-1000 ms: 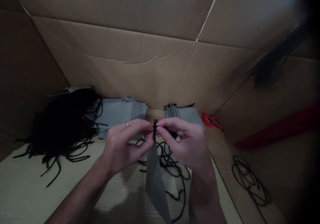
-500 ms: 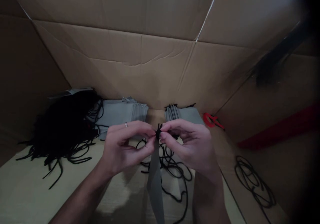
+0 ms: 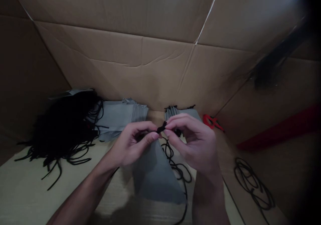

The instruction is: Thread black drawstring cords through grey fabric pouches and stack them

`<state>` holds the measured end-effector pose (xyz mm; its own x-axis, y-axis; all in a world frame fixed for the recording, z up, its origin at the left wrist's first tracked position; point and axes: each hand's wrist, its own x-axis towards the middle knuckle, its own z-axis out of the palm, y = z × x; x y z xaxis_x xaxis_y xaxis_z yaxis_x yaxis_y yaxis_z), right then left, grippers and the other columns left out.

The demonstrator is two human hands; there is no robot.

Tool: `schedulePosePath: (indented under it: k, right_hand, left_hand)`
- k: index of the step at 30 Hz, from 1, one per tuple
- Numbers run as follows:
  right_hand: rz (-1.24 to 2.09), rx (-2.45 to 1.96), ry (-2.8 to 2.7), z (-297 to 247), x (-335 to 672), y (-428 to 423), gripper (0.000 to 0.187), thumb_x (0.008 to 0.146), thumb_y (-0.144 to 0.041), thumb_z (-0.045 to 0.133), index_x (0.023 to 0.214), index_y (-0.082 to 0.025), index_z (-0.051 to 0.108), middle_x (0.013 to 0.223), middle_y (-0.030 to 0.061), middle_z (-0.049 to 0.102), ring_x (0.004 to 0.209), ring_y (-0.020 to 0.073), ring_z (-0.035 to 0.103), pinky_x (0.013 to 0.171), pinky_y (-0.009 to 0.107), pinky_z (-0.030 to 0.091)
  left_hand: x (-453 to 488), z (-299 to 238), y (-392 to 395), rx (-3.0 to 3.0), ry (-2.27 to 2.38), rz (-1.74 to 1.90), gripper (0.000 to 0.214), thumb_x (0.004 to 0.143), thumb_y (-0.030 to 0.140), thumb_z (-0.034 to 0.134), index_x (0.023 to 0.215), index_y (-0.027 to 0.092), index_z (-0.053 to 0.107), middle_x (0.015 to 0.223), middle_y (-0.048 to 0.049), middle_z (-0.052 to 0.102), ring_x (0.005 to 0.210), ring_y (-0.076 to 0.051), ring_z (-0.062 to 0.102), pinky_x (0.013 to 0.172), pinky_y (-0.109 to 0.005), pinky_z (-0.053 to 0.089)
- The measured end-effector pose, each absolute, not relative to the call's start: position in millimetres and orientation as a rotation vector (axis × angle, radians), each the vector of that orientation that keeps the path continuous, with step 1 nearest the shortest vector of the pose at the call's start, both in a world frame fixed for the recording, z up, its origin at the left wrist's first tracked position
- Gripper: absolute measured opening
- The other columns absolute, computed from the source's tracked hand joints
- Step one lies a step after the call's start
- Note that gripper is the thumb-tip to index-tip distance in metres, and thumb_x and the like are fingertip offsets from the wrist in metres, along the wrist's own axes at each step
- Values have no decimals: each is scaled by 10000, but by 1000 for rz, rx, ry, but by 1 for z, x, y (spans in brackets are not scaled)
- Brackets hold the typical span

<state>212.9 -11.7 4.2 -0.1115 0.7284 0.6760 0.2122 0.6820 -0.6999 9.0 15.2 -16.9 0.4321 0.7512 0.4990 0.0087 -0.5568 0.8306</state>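
Both hands pinch a short black cord (image 3: pixel 162 128) in the air between them, the fingertips pressed together on it from either side. The left hand (image 3: pixel 132 144) holds one end between thumb and fingers, and the right hand (image 3: pixel 193 141) holds the other the same way, its fingers curled. Below the pinch, a gray fabric bag (image 3: pixel 155 174) spreads down over the pale cardboard floor (image 3: pixel 32 181). Loose loops of thinner cord (image 3: pixel 175 164) lie just to its right, beneath the right hand. Past the hands are two stacks of gray bags, one (image 3: pixel 120 118) at left and one (image 3: pixel 182 113) at right. Further left lies a large heap of black cords (image 3: pixel 65 128). To the right are a small red tool (image 3: pixel 210 121) and a coil of black cord (image 3: pixel 250 181). Cardboard walls (image 3: pixel 140 67) surround everything.
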Motion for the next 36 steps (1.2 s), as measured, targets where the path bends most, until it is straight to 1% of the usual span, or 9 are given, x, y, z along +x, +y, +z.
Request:
schedulePosePath:
  k: [2,4,7,9,18,23,28,32,36]
  right_hand:
    - [578,-728,-1736,6,216,-11,371,910,-82,780,1227,-268,727,1186,36,717,1027,161,710,831,274,620]
    - [616,-695,-1856,9,219,-10,464,905,-113,811,1324,-273,693,1212,43,719,1019,163,716,837,285,627]
    - [570,-710,-1977,11,221,-9,191,931,-163,818,1099,-238,766,1003,18,748,888,147,715,795,285,606]
    - [539,-729,-1985,12,221,-8,85,938,-185,820,993,-222,766,913,9,751,818,140,706,742,279,590]
    - [539,-743,-1943,12,224,-8,91,912,-155,820,909,-210,747,825,-11,747,712,115,685,662,240,575]
    - [769,-733,-1749,7,224,-9,237,851,-203,902,1052,-220,778,953,25,800,814,158,765,736,269,657]
    - [781,-818,-1587,6,222,-10,117,899,-212,850,992,-213,777,930,31,793,831,162,776,761,273,676]
    - [736,-813,-1592,7,220,-11,98,916,-173,817,992,-221,777,926,18,788,832,147,769,754,252,665]
    - [674,-815,-1600,6,221,-11,84,935,-172,796,999,-226,782,912,15,785,807,145,762,738,260,661]
  left_hand:
    - [6,-15,15,2004,651,1206,200,1042,270,670,878,165,718,758,-6,645,685,-125,544,625,-246,420]
    - [4,-12,13,2112,644,1182,174,1049,231,647,921,165,744,793,-22,684,707,-134,586,646,-255,437]
    - [3,-6,9,2205,649,1144,194,1055,188,602,937,164,754,768,-23,687,666,-134,593,619,-258,436]
    - [3,-4,7,2228,655,1149,196,1048,167,594,939,164,756,735,-11,677,625,-124,579,589,-250,421]
    - [-1,3,4,2259,668,1234,176,1011,151,646,861,162,738,660,5,631,567,-113,525,535,-247,375]
    - [1,3,4,2251,702,1291,151,1014,130,641,905,160,742,729,-13,692,619,-117,587,576,-242,426]
    - [3,1,5,2258,704,1322,134,1014,123,646,943,165,752,767,-20,721,659,-125,630,600,-238,456]
    - [2,0,6,2251,736,1306,127,1019,133,650,992,170,769,791,-22,738,679,-128,647,615,-240,466]
    - [0,0,6,2247,759,1305,136,1021,151,658,961,169,778,744,-14,719,624,-121,615,573,-240,437]
